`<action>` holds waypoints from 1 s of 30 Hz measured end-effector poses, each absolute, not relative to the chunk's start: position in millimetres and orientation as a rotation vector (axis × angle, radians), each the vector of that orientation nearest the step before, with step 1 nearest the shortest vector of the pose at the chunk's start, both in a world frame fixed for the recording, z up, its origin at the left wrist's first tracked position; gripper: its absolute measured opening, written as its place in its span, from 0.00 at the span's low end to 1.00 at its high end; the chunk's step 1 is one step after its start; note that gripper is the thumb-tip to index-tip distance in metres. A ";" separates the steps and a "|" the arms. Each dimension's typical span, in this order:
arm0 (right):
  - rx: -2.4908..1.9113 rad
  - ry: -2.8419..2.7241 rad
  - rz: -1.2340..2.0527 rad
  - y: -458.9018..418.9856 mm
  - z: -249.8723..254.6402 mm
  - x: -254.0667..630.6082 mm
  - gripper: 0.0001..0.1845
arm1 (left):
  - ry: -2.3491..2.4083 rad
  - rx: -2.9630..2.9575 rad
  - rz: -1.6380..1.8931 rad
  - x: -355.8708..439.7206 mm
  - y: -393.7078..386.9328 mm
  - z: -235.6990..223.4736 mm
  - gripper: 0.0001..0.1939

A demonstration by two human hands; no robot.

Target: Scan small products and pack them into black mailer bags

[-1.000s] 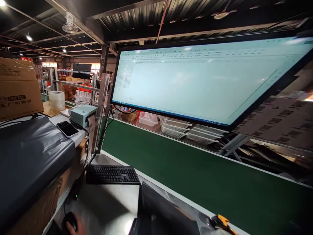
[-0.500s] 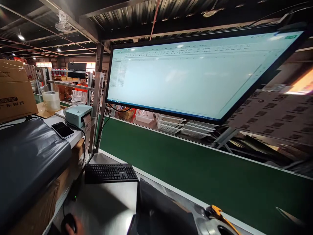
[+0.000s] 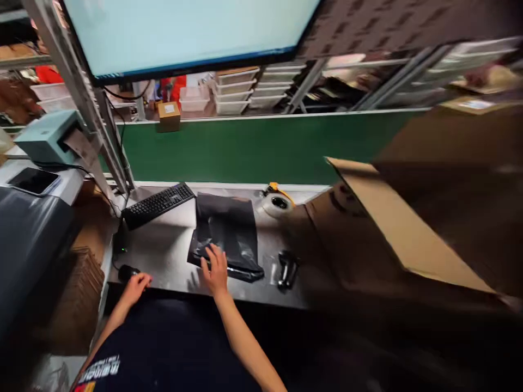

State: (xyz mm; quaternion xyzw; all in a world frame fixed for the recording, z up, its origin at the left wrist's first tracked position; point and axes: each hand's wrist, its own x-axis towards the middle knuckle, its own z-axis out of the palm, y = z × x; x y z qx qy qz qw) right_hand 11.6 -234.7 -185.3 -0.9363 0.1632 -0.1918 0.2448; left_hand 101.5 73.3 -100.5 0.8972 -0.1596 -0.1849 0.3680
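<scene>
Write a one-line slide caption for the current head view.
Right hand over the near edge of a black plastic bag, left hand beside the mouse, at a metal bench.

One keyboard (image 3: 158, 205) is counted. On its near side, one mouse (image 3: 127, 271), one left hand (image 3: 137, 287) and one right hand (image 3: 216, 270) are seen. To its right, one bag (image 3: 229, 226) and one tape roll (image 3: 269, 206) are found; to its left, one phone (image 3: 33, 180) and one printer (image 3: 47, 137). Beyond it, one screen (image 3: 188, 32), one belt (image 3: 245, 148) and one small box (image 3: 169, 115) are shown.
</scene>
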 end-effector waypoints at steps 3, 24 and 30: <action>-2.587 0.858 -0.463 -288.4 -183.2 -9.1 0.33 | -0.607 2.264 -0.552 122.3 2.2 -118.8 0.19; -2.751 0.520 -0.410 -366.8 -262.7 -107.6 0.38 | -1.005 2.568 -0.246 144.8 -199.5 -191.1 0.34; -2.742 0.406 -0.822 -404.5 -336.8 -85.4 0.39 | -0.964 2.601 -0.178 164.1 -240.0 -196.6 0.39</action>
